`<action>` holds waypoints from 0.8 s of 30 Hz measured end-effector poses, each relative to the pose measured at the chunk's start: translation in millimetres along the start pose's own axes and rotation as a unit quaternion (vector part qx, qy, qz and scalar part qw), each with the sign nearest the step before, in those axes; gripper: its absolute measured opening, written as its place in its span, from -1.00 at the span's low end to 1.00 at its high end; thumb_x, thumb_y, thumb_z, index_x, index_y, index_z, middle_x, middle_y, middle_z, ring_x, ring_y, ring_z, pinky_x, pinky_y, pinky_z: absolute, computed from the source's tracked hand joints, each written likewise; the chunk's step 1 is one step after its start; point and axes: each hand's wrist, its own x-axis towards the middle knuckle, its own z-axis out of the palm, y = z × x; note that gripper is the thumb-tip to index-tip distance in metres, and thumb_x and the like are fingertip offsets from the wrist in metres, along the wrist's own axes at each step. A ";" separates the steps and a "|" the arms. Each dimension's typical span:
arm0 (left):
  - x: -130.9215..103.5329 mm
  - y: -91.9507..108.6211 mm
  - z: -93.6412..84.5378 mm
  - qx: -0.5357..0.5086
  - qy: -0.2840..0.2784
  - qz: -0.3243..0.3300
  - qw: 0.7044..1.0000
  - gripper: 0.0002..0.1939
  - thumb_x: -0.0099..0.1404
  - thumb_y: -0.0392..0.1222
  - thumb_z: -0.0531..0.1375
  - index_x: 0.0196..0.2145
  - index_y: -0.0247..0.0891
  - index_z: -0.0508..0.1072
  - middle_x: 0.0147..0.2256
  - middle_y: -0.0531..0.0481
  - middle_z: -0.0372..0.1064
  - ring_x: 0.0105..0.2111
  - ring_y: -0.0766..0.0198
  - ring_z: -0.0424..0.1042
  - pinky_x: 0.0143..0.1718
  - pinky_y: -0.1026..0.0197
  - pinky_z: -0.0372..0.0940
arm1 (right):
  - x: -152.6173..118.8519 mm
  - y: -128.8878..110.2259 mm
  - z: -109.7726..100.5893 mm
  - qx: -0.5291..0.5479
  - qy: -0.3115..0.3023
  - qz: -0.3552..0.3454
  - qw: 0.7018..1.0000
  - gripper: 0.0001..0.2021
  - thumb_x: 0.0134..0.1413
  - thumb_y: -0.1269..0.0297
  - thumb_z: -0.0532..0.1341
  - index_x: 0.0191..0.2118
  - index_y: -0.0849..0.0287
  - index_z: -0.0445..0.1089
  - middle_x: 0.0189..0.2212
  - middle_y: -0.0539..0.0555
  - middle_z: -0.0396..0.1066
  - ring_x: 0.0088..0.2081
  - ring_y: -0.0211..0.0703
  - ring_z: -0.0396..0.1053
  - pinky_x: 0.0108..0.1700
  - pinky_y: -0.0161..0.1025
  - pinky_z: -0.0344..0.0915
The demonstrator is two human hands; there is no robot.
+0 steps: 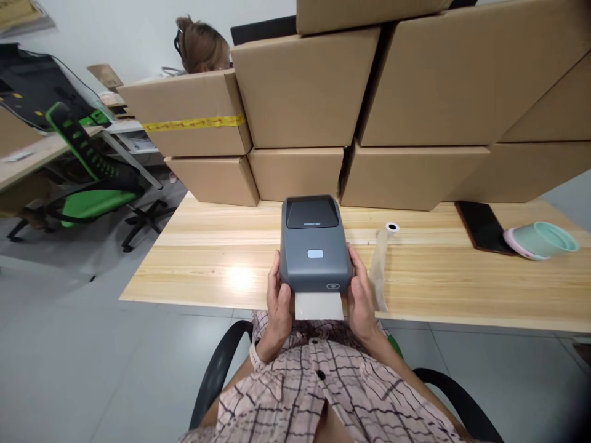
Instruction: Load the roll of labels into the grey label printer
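Note:
A dark grey label printer [314, 246] with a glossy black window in its top sits at the table's front edge. White label paper [318, 306] sticks out of its front slot, toward me. My left hand [279, 301] grips the printer's left front corner, thumb at the front. On the opposite side, my right hand [362, 295] is wrapped round the right front corner. Just right of that hand lies a small roll [392, 227] with a dark core, its translucent strip [379, 271] trailing toward the table's edge.
Stacked cardboard boxes [305, 92] line the back of the wooden table [198, 258]. A black phone [482, 226] and a mint-green cup [542, 240] lie at the right. Behind the boxes a person's head [201, 46] shows. A green office chair [96, 200] stands to the left.

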 end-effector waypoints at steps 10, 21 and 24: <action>33.6 16.4 -8.3 0.129 0.032 0.157 0.979 -0.37 0.51 0.26 -0.13 0.38 0.00 0.23 0.41 -0.02 0.13 0.48 0.05 -0.11 0.48 -0.11 -0.15 | 27.4 -36.4 -20.5 -0.236 -0.030 -0.089 0.967 -0.33 0.41 -0.22 -0.22 0.49 -0.08 -0.07 0.48 0.13 -0.02 0.49 0.22 -0.08 0.42 0.42 -0.05; 158.6 3.5 -20.6 -0.010 -0.135 -0.037 0.990 -0.05 0.10 -0.13 0.37 0.40 -0.01 0.14 0.48 -0.14 -0.09 0.49 -0.11 -0.13 0.43 -0.21 -0.06 | 211.6 -70.1 3.0 -0.246 -0.026 -0.259 0.934 -0.27 0.37 -0.23 -0.02 0.48 -0.11 -0.26 0.47 0.15 -0.05 0.46 0.12 0.01 0.41 0.28 0.07; 149.8 -6.7 -21.0 -0.037 -0.194 -0.098 0.975 0.12 0.03 -0.20 0.37 0.47 -0.03 -0.05 0.51 -0.10 -0.21 0.50 -0.06 -0.19 0.45 -0.12 -0.07 | 252.4 -60.3 9.7 -0.253 -0.020 -0.263 0.931 -0.25 0.35 -0.24 -0.01 0.48 -0.09 -0.29 0.47 0.18 -0.05 0.46 0.10 0.00 0.40 0.25 0.10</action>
